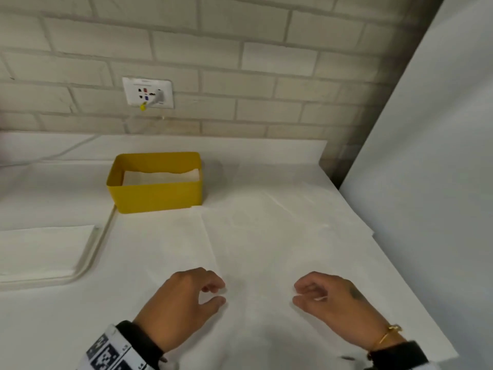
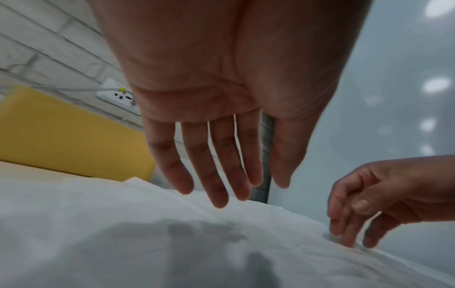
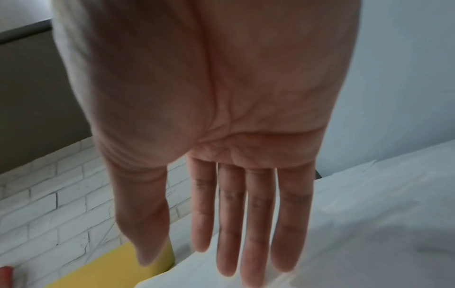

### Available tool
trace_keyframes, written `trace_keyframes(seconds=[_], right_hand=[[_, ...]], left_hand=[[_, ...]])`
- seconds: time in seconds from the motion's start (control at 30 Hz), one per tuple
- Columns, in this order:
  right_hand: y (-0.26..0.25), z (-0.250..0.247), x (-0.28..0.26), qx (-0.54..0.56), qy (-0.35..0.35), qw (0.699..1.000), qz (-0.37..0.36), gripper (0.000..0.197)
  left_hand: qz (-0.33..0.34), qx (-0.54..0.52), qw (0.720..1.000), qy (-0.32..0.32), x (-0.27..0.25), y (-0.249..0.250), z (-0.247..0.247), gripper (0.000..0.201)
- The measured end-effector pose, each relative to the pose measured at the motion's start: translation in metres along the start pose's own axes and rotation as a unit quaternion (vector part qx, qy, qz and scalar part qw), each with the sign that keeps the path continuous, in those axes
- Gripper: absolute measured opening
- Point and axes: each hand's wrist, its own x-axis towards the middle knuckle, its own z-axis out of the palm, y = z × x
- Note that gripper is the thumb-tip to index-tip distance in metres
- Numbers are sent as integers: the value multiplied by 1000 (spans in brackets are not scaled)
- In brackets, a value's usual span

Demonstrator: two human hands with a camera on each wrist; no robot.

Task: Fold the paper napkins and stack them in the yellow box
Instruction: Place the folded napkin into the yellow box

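left hand (image 2: 221,97) spread above napkin (image 2: 123,233)

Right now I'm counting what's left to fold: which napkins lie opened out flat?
The napkin spread on the table under both hands; those in the yellow box are folded, and the tray's stack lies untouched.

White-painted brick wall (image 1: 240,57) behind a white paper-covered desk (image 1: 266,236). On that wall, a white socket plate (image 1: 147,92) with a grey plug and a small yellow tag. Right of the desk, a plain pale grey-white panel (image 1: 432,156).
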Motion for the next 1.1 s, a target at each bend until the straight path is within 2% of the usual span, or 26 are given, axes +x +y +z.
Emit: trace_keyframes(seconds=[0.33, 0.43, 0.53, 0.6, 0.77, 0.97, 1.1], right_hand=[[63, -46, -13, -39, -18, 999, -20, 21], [73, -71, 3, -24, 16, 999, -22, 21], [71, -95, 36, -27, 50, 998, 5, 33], [65, -105, 59, -34, 48, 998, 5, 41], [33, -109, 104, -50, 15, 998, -38, 46], [15, -93, 138, -95, -46, 994, -2, 58], [16, -88, 148, -55, -65, 996, 13, 52]], left_hand=[[-17, 43, 997, -65, 29, 77, 58, 37], [-36, 60, 995, -68, 39, 89, 71, 47], [-76, 92, 990, -74, 41, 96, 81, 54], [-98, 116, 985, -84, 39, 99, 87, 57], [-117, 129, 982, -79, 32, 102, 96, 56], [-118, 129, 982, -69, 26, 100, 99, 56], [-124, 107, 985, -61, 22, 94, 98, 54]])
